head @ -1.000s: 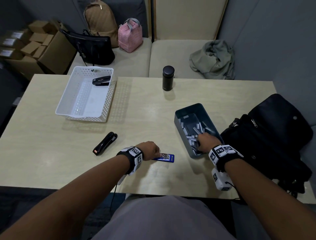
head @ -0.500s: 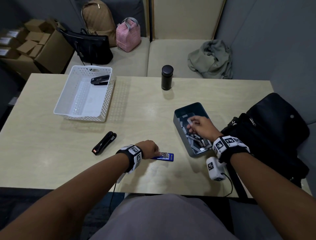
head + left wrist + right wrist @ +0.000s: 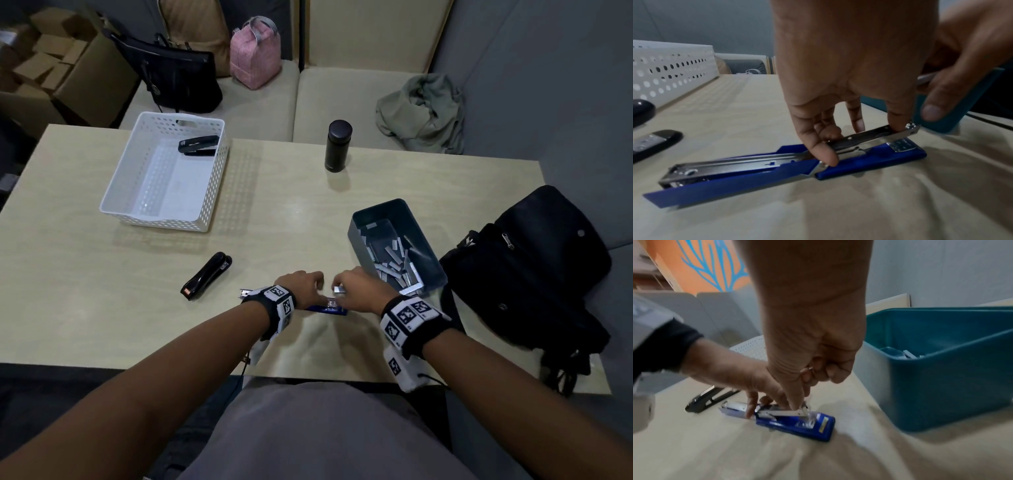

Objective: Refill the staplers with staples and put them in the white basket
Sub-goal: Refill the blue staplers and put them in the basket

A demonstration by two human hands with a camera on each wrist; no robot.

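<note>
Head view, your left hand [image 3: 303,286]: it sits over the blue stapler [image 3: 330,309] near the front edge of the table [image 3: 102,308], fingers curled down onto it.
Head view, your right hand [image 3: 359,291]: just beside the left, pinching a strip of staples [image 3: 339,289] above the blue stapler.
Head view, teal bin [image 3: 356,233]: just right of your hands, with loose staple strips inside.
Head view, white basket [image 3: 137,219]: far left on the table, with one black stapler [image 3: 198,144] lying at its far end.
Head view, second black stapler [image 3: 206,275]: on the table, left of your hands, outside the basket.
Head view, other things: a dark bottle [image 3: 338,145] stands at the far side; a black bag [image 3: 534,274] rests at the table's right end.

Left wrist view, blue stapler [image 3: 869,160]: opened flat on the table, metal channel exposed.
Left wrist view, your left hand [image 3: 849,73]: thumb and fingertips pinch the channel's sides.
Left wrist view, your right hand [image 3: 953,68]: it holds the staple strip [image 3: 926,78] above the stapler's front end.

Right wrist view, your right hand [image 3: 813,344]: fingers curled together, reaching down to the channel; the strip is hard to tell here.
Right wrist view, your left hand [image 3: 740,376]: fingers grip the blue stapler [image 3: 797,425].
Right wrist view, teal bin [image 3: 941,386]: just to the right of the stapler.
</note>
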